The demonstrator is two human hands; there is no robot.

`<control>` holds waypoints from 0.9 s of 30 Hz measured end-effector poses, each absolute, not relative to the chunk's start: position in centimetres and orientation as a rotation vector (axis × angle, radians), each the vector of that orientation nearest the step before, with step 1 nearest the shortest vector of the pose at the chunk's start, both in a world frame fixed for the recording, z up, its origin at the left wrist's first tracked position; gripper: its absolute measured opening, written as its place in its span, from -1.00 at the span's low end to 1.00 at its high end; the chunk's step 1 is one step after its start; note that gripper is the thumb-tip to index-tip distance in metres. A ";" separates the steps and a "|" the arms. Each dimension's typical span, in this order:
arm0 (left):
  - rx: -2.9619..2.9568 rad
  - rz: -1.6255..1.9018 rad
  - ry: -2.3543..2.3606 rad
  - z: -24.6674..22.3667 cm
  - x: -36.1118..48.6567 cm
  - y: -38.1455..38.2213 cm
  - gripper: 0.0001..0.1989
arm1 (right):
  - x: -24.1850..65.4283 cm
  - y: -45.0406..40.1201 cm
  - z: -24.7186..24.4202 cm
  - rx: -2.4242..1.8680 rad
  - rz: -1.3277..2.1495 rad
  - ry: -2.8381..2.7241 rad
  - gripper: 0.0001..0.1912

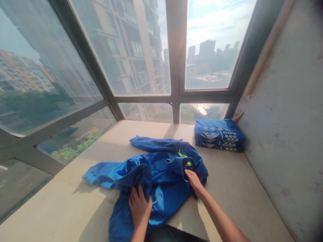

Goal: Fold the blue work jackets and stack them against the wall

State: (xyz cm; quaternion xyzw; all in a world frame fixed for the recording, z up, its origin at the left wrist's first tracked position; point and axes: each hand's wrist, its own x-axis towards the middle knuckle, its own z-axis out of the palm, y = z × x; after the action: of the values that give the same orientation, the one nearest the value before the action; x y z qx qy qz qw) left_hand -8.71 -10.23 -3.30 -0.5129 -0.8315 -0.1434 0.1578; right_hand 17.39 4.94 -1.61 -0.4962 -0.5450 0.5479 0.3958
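Note:
A blue jacket (164, 181) lies crumpled across the pale surface, its sleeves stretched toward the left and the far side. Yellow-green strips show inside it near the collar. My left hand (140, 205) rests flat on the cloth at the near left, fingers apart. At the jacket's right part, my right hand (193, 179) pinches the edge of the cloth by the collar, thumb and fingers together. Some of its fingertips are hidden by the fabric.
A stack of folded blue garments (218, 134) with white printing sits at the back right, by the patterned wall (285, 134). Framed windows (174, 60) close off the back and left. The pale wooden surface (232, 191) carries the jacket and the stack.

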 end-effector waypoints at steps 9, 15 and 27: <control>-1.456 -0.467 -2.351 -3.0 -8.8 -10.0 -0.31 | 20.9 5.3 0.1 -1.073 1.701 -0.819 -0.53; -1.457 -0.458 -2.325 -2.7 -8.5 -10.0 -0.34 | 23.7 7.3 6.1 -0.973 1.653 -0.778 -0.57; -1.397 -1.397 -2.736 -0.5 -16.0 -5.1 -0.40 | 31.9 8.9 10.1 -1.192 1.072 -1.071 -0.55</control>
State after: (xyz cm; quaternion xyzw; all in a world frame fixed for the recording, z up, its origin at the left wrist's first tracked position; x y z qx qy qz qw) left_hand -16.01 -5.08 -0.52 -0.4112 -0.8052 -0.4112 -0.1164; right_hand 31.92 8.90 10.10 -0.5079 -0.4562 0.4569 0.5702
